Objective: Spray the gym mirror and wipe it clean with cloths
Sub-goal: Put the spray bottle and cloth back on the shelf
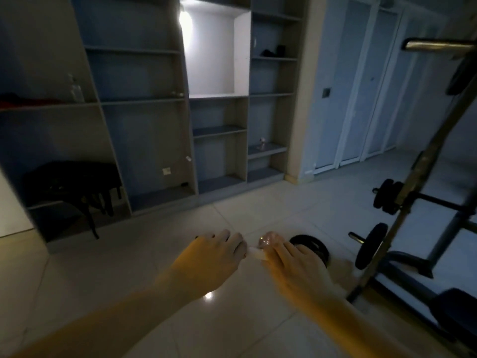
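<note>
1. head view, progress: no gym mirror shows and nothing is being sprayed or wiped. i judge the task barely begun, with spraying and wiping both left.
2. head view, grip: at 6 o'clock, the left hand [216,257] has its fingers curled and pinches a pale white strip [255,254]. the right hand [296,264], touching the strip's 3 o'clock end, curls round a small clear rounded object [265,240], perhaps the sprayer; i cannot tell.

Foreground: left hand [214,254] and right hand [291,264] are seen side by side above the floor [144,244], a small item [255,253] held between them | Just beyond right hand: weight plate [312,248] laid on floor | Right: weight rack [413,200] | Behind: shelving [144,99], bag [72,182] stowed lower left, bottle [76,90] shelved above it
</note>
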A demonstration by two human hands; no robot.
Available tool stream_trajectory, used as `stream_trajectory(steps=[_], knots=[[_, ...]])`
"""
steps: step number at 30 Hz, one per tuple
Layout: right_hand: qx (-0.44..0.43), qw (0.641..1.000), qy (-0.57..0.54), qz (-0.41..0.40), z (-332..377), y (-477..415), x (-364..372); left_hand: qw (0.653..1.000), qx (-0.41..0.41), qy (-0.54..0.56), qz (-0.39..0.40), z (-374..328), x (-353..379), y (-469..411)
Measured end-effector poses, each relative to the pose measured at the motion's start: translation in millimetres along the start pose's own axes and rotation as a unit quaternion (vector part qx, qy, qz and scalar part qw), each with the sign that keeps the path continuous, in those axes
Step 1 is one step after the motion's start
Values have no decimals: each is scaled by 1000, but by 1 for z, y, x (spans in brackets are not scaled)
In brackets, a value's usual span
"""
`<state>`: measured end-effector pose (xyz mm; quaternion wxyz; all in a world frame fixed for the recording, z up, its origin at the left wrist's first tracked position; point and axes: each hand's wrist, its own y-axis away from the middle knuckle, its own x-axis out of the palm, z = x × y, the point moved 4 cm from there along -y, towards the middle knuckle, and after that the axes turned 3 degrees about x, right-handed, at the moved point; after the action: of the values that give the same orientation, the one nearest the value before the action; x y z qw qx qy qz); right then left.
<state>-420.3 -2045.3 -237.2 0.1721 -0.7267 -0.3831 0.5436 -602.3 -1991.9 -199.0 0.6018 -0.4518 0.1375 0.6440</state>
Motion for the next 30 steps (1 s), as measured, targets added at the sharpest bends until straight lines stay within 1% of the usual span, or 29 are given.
stream_trajectory(steps=[5,8,11,13,16,19,23,26,30], knots=[[4,999,37,-20,-67,-20,-2,999,8,3,-36,14,7,-72],[-10,998,55,-33,-92,-32,-2,996,24,3,-82,23,14,-104],[-24,997,71,-33,-113,-45,8,992,25,23,-119,36,34,-127],[-23,996,82,-31,-128,-56,21,991,25,29,-129,46,54,-141],[-30,993,106,-41,-148,-76,47,989,25,35,-144,67,84,-165],[-42,989,141,-14,-169,-101,85,986,33,45,-159,96,118,-192],[-20,986,166,20,-195,-147,135,983,50,49,-171,148,162,-229],[-3,988,156,11,-212,-181,168,977,70,41,-198,186,192,-254],[12,985,170,6,-238,-222,210,968,96,36,-229,231,237,-286]])
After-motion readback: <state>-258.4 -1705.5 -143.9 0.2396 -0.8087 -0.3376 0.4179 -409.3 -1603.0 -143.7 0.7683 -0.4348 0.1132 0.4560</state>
